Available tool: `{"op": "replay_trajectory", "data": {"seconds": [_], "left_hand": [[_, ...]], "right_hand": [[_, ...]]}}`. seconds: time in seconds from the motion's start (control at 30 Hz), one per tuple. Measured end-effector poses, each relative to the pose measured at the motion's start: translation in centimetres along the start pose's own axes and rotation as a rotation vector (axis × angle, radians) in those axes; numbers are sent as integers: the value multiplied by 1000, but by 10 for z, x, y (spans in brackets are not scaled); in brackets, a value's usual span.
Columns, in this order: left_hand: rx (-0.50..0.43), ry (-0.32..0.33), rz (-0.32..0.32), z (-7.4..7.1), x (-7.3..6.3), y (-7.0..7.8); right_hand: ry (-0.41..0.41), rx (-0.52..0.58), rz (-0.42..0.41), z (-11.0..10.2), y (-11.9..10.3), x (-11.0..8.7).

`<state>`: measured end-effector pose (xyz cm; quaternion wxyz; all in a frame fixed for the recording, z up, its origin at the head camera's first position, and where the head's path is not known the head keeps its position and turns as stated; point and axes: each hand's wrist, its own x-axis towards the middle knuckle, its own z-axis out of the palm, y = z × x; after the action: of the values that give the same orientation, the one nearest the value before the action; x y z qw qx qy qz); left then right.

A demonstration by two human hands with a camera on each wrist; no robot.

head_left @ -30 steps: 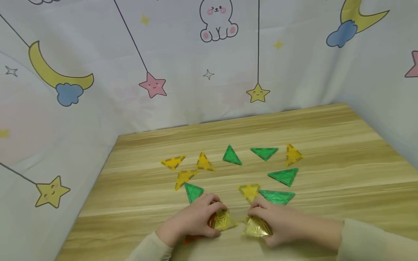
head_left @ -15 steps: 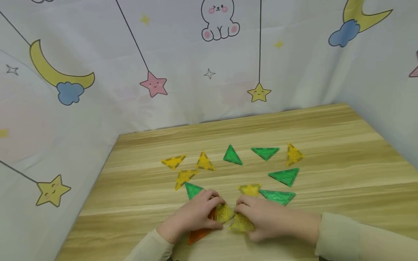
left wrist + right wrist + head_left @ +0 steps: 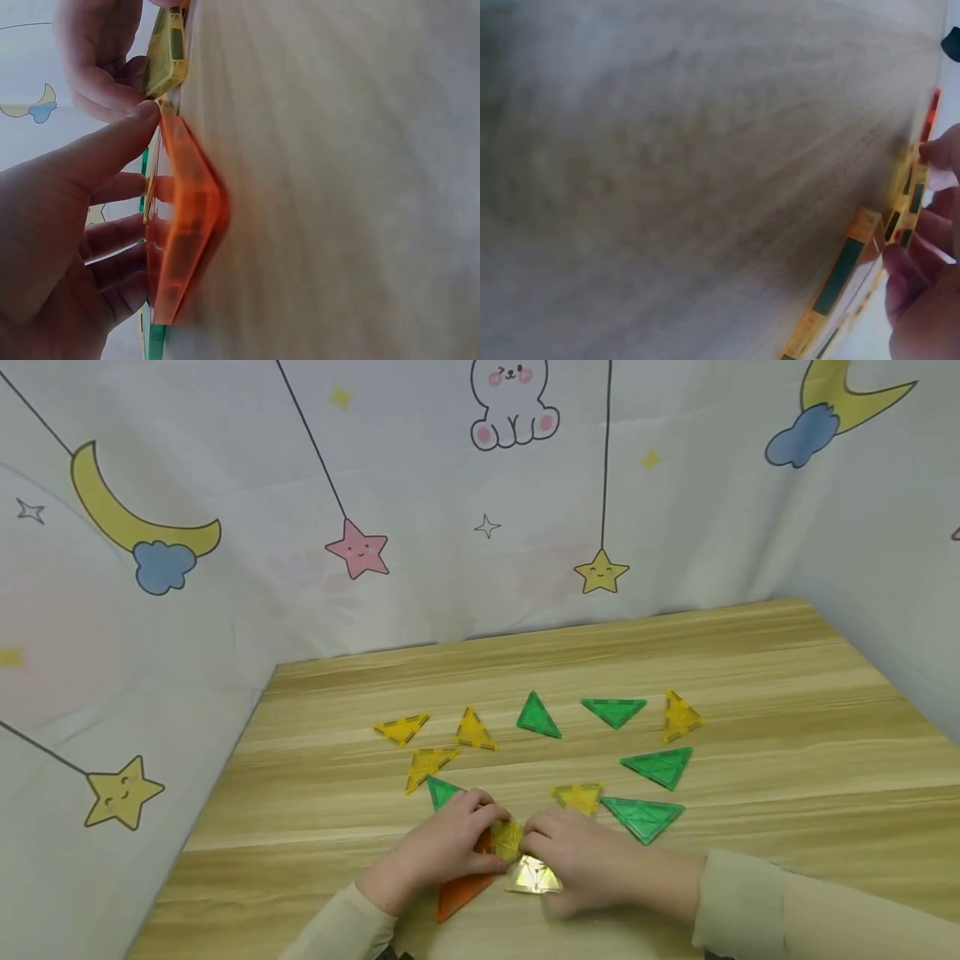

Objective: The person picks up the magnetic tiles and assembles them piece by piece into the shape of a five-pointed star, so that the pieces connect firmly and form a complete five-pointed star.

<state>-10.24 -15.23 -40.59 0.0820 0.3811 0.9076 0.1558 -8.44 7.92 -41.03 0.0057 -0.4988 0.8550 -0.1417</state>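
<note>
My left hand grips a yellow triangular magnetic tile between thumb and fingers. Under that hand an orange triangular tile shows partly; in the left wrist view the orange tile lies just behind my thumb, the fingers beyond it. Another yellow triangular tile is pinched by my right hand, its edge right at the first yellow tile. In the left wrist view the right hand holds this yellow tile low over the table.
Green triangular tiles and yellow ones lie scattered in a rough arc on the wooden table. A yellow tile sits just beyond my right hand. A patterned cloth hangs behind the table.
My right hand has moved left with its yellow tile, up to the one at my left hand. My left hand has shifted slightly, showing more of the orange tile.
</note>
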Motion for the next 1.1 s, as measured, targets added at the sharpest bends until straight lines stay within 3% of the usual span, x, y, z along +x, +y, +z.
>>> {"op": "replay_trajectory", "data": {"seconds": [0.17, 0.53, 0.63, 0.77, 0.87, 1.1], "left_hand": [[-29, -20, -24, -2, 0, -1], [-97, -42, -65, -4, -4, -5], [-93, -13, -69, -6, -7, -11], [0, 97, -38, -9, -14, -25], [36, 157, -35, -11, -19, -34], [5, 120, -74, -13, -16, -44]], "right_hand": [[-33, 58, 47, 4, 1, -1], [26, 171, 100, -3, 15, -6], [43, 166, 138, -9, 27, -11], [52, 109, 177, -17, 42, -17], [45, 76, 123, -20, 47, -17], [-107, 80, -58, -15, 30, 4]]}}
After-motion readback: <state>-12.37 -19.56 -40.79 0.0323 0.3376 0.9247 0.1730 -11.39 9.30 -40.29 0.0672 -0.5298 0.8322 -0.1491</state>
